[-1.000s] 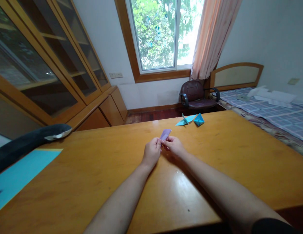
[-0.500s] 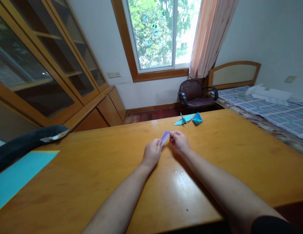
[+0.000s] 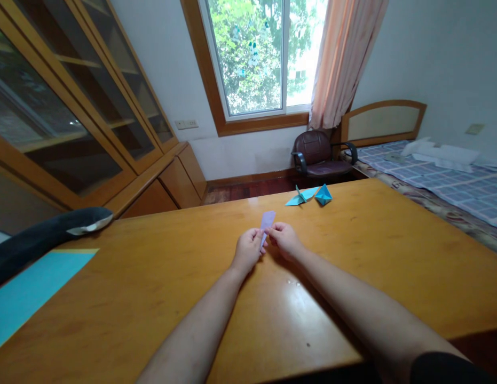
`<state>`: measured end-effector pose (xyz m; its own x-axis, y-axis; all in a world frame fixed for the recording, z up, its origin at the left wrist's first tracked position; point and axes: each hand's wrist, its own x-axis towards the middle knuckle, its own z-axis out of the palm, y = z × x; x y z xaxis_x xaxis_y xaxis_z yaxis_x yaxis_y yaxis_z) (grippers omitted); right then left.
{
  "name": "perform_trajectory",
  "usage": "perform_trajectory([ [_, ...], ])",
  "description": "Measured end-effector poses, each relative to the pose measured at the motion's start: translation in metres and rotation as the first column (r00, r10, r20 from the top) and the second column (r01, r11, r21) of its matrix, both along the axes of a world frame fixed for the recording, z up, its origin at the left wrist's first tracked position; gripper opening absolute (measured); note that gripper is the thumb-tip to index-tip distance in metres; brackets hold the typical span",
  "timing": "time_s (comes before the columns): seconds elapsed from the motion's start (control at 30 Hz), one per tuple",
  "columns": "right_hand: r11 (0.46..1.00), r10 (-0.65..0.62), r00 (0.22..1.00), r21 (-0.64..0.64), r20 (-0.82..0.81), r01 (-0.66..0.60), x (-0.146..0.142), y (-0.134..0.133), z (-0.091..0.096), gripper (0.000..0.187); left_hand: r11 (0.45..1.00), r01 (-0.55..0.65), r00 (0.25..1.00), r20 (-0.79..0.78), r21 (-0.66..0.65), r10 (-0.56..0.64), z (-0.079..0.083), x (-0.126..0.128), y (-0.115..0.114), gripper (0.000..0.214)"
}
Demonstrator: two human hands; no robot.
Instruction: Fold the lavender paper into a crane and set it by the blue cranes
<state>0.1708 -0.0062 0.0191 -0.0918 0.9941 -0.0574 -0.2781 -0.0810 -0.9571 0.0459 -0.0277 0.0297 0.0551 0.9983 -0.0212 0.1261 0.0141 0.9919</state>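
A small folded piece of lilac paper (image 3: 267, 220) stands upright between both my hands, just above the wooden table (image 3: 152, 277). My left hand (image 3: 248, 249) pinches its lower left edge. My right hand (image 3: 285, 238) pinches its lower right edge, fingers closed. Only the upper part of the paper shows above my fingers. Two folded blue paper figures (image 3: 308, 196) lie near the table's far edge, beyond my hands.
A light blue sheet (image 3: 28, 290) lies at the table's left edge, with a dark grey plush object (image 3: 44, 234) behind it. Glass-door cabinets (image 3: 72, 106) line the left wall. A dark armchair (image 3: 317, 156) and a bed (image 3: 440, 181) stand beyond the table.
My right hand has drawn back towards my left hand. The lilac paper, slanted half a second ago, now stands more upright between the fingers.
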Motion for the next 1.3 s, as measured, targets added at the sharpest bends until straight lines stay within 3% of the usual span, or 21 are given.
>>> perform_trajectory([
  [0.1,1.0,-0.02,1.0,-0.018,-0.009,0.02,0.002,0.002,-0.003,0.034,0.988,0.096,0.987,0.143,-0.117,-0.079,0.002,0.0,-0.001,0.044],
  [0.23,0.999,-0.022,1.0,-0.046,0.006,0.023,0.003,0.001,-0.004,0.032,0.951,0.19,0.972,0.187,-0.244,-0.146,0.003,-0.003,0.0,0.046],
  [0.4,1.0,-0.009,1.0,-0.02,-0.016,0.009,0.001,0.001,-0.006,0.032,0.954,0.169,0.975,0.186,-0.249,-0.124,0.002,-0.002,0.001,0.044],
  [0.63,0.995,-0.099,0.994,-0.021,-0.038,0.098,0.009,0.008,-0.004,0.037,0.926,0.249,0.957,0.215,-0.282,-0.192,-0.001,-0.009,-0.004,0.041],
  [1.1,0.989,-0.147,0.974,-0.013,-0.17,0.147,0.015,0.017,-0.005,0.037,0.945,0.186,0.973,0.185,-0.27,-0.139,-0.006,-0.01,-0.003,0.038],
  [1.3,0.961,-0.272,0.927,-0.018,-0.259,0.278,0.032,0.028,0.0,0.034,0.926,0.213,0.972,0.161,-0.311,-0.17,-0.008,-0.01,-0.002,0.038],
])
